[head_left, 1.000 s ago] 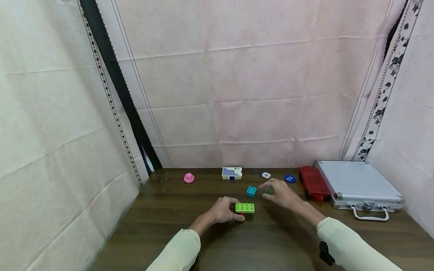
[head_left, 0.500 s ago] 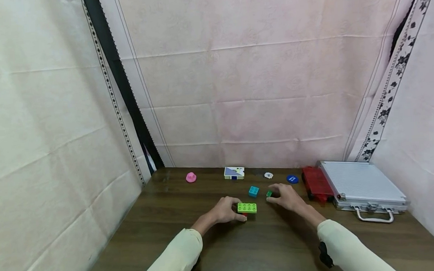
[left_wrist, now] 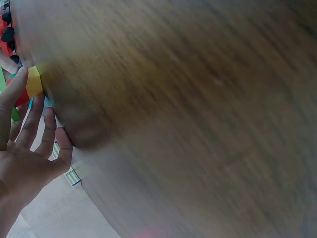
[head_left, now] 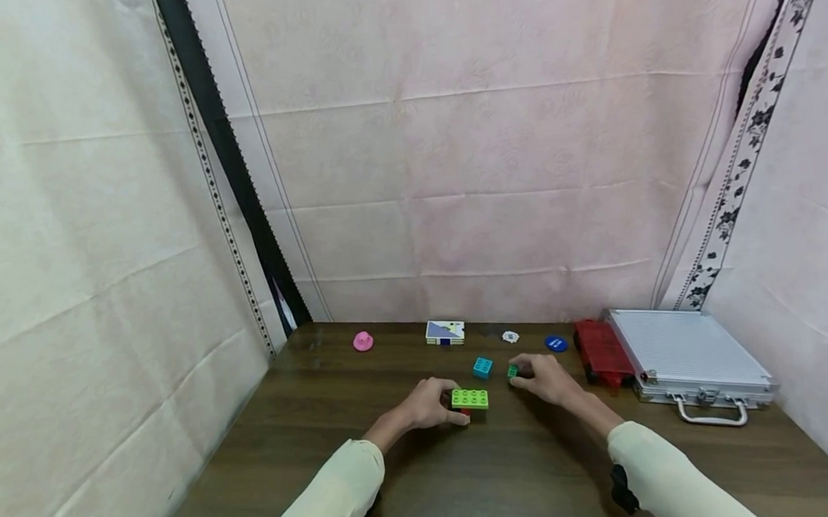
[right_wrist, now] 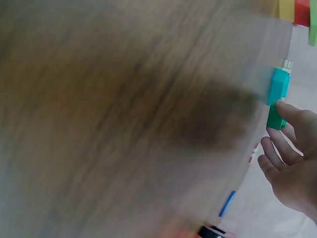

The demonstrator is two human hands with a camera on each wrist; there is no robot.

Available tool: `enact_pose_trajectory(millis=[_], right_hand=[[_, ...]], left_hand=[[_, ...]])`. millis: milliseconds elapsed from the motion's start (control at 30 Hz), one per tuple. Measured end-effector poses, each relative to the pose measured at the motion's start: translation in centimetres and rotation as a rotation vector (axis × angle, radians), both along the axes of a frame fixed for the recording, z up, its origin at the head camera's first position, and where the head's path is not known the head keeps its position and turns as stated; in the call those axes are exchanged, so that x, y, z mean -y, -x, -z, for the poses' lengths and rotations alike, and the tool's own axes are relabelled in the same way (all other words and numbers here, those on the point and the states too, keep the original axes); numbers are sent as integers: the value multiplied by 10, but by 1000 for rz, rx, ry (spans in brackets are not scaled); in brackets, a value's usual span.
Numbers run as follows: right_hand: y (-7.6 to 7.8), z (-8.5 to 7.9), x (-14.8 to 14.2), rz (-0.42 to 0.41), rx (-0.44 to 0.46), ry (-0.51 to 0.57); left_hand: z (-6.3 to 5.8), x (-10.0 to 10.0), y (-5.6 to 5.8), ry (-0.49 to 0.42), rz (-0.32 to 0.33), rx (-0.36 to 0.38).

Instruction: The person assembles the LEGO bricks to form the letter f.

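Note:
My left hand (head_left: 429, 403) grips a small stack of toy building bricks, its thumb against the red one. On top is a lime-green brick (head_left: 470, 398); the left wrist view shows a red brick (left_wrist: 22, 97) under it and a yellow brick (left_wrist: 34, 82) at the bottom. To the right, my right hand (head_left: 543, 378) pinches a small green brick (right_wrist: 275, 116) between thumb and fingers, low at the tabletop. Just left of that, a blue brick (head_left: 483, 367) sits on the table with no hand on it.
Along the back of the brown table (head_left: 426, 484) lie a pink piece (head_left: 363, 341), a stack of cards (head_left: 445, 332), a white chip (head_left: 510, 336) and a blue disc (head_left: 556, 343). A red toy vehicle (head_left: 603, 350) and a silver case (head_left: 693, 353) stand at the right.
My right hand has come down from above the green brick, and its thumb and fingers have closed on it. The left hand keeps its hold on the stack, nearly still.

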State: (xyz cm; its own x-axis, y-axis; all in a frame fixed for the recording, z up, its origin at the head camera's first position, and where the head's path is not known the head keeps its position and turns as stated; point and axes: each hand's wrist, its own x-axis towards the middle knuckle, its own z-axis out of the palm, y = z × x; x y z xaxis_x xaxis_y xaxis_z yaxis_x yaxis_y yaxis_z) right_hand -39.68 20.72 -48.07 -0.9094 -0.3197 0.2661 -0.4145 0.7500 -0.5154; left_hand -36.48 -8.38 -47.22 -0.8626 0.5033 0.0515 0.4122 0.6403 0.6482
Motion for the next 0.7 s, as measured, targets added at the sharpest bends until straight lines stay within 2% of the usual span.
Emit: enact_pose_trajectory(millis=[233, 467, 700], right_hand=[[-14, -15, 7, -74, -79, 18], [-32, -29, 20, -143, -96, 8], [-42, -37, 37, -232, -125, 14]], left_hand=[[-1, 3, 0, -24, 25, 8], [-2, 5, -2, -64, 47, 13], [-3, 4, 0, -73, 48, 12]])
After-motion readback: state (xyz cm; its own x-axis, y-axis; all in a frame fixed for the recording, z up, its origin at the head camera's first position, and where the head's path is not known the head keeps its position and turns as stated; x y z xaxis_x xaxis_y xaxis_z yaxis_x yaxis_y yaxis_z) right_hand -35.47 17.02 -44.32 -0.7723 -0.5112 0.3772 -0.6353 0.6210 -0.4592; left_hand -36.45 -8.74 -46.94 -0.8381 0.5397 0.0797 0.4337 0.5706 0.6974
